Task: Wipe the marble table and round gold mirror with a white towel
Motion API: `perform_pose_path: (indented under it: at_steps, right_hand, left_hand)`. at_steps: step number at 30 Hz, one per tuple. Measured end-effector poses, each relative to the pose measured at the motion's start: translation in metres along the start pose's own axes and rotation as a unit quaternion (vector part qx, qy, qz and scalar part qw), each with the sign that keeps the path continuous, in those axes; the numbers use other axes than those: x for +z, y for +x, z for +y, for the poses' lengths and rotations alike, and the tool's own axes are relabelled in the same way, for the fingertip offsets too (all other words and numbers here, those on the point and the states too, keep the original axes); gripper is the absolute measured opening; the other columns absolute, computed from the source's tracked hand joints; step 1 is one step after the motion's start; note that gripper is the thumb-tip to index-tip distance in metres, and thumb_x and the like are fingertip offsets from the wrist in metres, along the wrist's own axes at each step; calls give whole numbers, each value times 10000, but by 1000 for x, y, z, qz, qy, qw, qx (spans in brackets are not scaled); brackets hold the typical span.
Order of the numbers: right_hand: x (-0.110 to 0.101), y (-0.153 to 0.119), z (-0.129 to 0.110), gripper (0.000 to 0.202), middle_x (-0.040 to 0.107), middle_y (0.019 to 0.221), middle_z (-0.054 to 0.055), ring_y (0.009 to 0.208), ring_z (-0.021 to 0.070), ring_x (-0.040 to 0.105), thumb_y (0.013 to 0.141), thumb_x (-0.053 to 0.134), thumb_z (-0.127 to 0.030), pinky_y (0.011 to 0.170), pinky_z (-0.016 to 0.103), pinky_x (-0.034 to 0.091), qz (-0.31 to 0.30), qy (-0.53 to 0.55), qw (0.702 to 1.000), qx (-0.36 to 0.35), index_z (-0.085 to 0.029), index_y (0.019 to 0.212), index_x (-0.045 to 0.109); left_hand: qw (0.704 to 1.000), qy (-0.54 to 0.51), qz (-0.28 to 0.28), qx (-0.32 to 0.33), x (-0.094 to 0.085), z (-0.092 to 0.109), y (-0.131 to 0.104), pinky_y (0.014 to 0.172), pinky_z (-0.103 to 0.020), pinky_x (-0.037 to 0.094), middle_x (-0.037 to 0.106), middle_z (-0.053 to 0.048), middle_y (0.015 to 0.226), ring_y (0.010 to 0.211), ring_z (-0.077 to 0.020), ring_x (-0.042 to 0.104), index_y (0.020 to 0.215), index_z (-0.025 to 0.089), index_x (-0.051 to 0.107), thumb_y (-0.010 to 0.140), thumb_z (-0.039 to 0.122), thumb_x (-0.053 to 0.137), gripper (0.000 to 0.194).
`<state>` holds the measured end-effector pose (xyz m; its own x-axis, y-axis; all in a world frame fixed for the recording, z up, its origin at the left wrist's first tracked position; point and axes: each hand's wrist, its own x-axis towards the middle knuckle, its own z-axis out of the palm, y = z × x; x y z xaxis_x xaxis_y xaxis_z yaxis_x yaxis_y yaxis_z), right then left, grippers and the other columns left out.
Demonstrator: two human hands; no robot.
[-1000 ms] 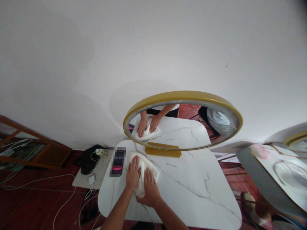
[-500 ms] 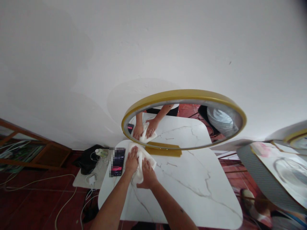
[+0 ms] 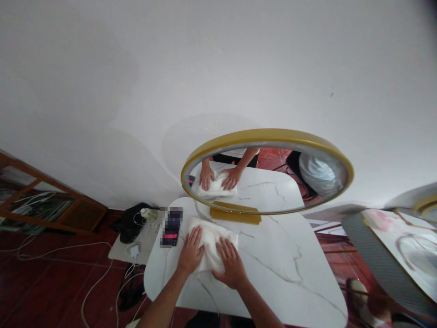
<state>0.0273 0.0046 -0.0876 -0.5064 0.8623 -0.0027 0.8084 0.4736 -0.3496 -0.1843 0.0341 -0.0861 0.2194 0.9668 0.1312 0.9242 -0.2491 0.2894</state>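
Note:
A white cloth (image 3: 209,246) lies spread and slightly rumpled on the marble-patterned white table (image 3: 280,264). On its left side rests my left hand (image 3: 191,252), flat with fingers stretched out. My right hand (image 3: 231,264) presses the right side of the cloth, palm down and fingers apart. Behind the cloth stands an oval mirror with a gold frame (image 3: 266,134) on a gold base (image 3: 235,214); both hands and the cloth show in its glass. A phone (image 3: 171,228) lies to the left of my left hand, its screen partly pixelated.
On the left, a low surface (image 3: 146,246) holds a black bag (image 3: 131,223), a white charger (image 3: 134,250) and cables. A wooden shelf (image 3: 82,214) is against the wall. A second table (image 3: 382,255) with another mirror (image 3: 426,202) stands at the right.
The cloth has come nearer and to the right, and lies more spread out. My hands have moved apart, the right one shifting right. The camera view has shifted slightly.

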Motion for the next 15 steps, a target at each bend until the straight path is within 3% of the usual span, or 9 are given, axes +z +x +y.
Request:
perform_pose_path:
  at_steps: [5, 8, 11, 15]
  right_hand:
    - [-17, -63, 35, 754, 141, 1514, 32, 1364, 286, 204, 805, 458, -572, 1092, 449, 224, 22, -52, 998, -38, -237, 1437, 220]
    - [-28, -87, 49, 754, 155, 1511, 23, 1366, 283, 198, 794, 467, -573, 1088, 440, 235, 2, -56, 997, -43, -240, 1432, 239]
    - [-36, -91, 50, 739, 169, 1507, 20, 1369, 275, 190, 802, 453, -568, 1101, 443, 199, -15, -58, 998, -25, -239, 1430, 244]
    - [-33, -77, 29, 795, 124, 1516, 39, 1376, 290, 158, 789, 462, -576, 1110, 472, 130, -12, -59, 998, 21, -244, 1447, 166]
  left_hand:
    - [992, -38, -74, 92, -9, 25, -54, 1102, -427, 256, 209, -50, 1510, 1385, -226, 186, 1459, 212, 103, 854, 210, 404, 675]
    - [988, -48, -103, 106, -12, 43, -79, 1109, -404, 259, 171, -30, 1520, 1392, -212, 160, 1460, 213, 92, 851, 199, 408, 686]
    - [991, -44, -93, 91, -11, 57, -89, 1115, -410, 250, 153, -28, 1524, 1395, -222, 146, 1461, 201, 95, 857, 221, 415, 683]
    - [993, -30, -66, 98, -6, 66, -81, 1116, -429, 231, 173, -17, 1520, 1392, -237, 154, 1458, 216, 124, 876, 264, 406, 648]
